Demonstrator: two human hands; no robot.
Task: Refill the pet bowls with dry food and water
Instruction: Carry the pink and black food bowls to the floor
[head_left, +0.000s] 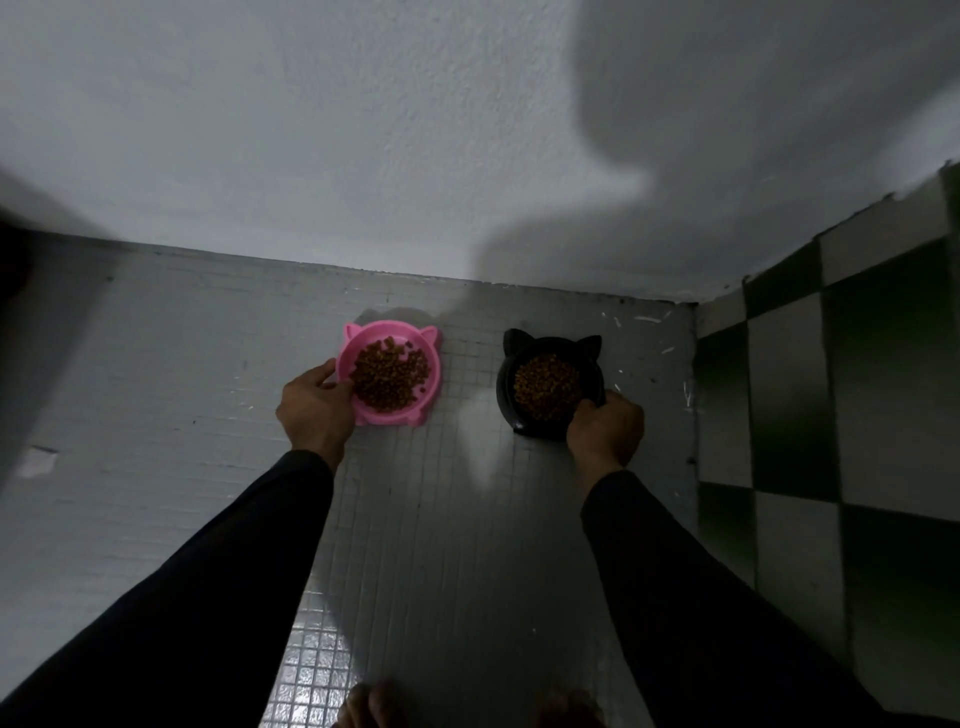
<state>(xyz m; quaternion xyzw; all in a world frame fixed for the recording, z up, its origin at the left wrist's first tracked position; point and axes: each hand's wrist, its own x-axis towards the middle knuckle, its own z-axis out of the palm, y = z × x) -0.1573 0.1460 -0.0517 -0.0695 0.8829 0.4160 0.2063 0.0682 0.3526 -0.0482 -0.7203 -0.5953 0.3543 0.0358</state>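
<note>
Rising beyond both hands: a pale textured wall (311, 130), meeting the floor just past the bowls. Stretching under everything: a floor of small grey mosaic tiles (457, 519), lying dim and partly shadowed. Running along the outer side of the right hand: a wall of large dark-green and pale checkered tiles (831, 389). Reaching forward from the near edge: two arms in dark sleeves (218, 597), one on each side.

Sitting on the floor against the left hand (314, 410): a pink cat-eared pet bowl (428, 387), holding a heap of brown dry kibble (389, 376), ears pointing away toward the pale wall. Gripping the bowl's near-left rim with the left hand, thumb hooking over the edge next to the kibble, the other fingers curling down the outer side.

Sitting on the floor against the right hand (605, 428): a black cat-eared pet bowl (506, 382), also carrying brown kibble (545, 387), ears likewise pointing away. Clutching its near-right rim with the right hand, fingers wrapping over the edge; thumb position not showing clearly.

Standing apart, with bare floor between them: the two bowls, pink one toward the left hand, black one toward the right. Showing faintly at the near edge, between the arms: bare toes (371, 704), blurred.
</note>
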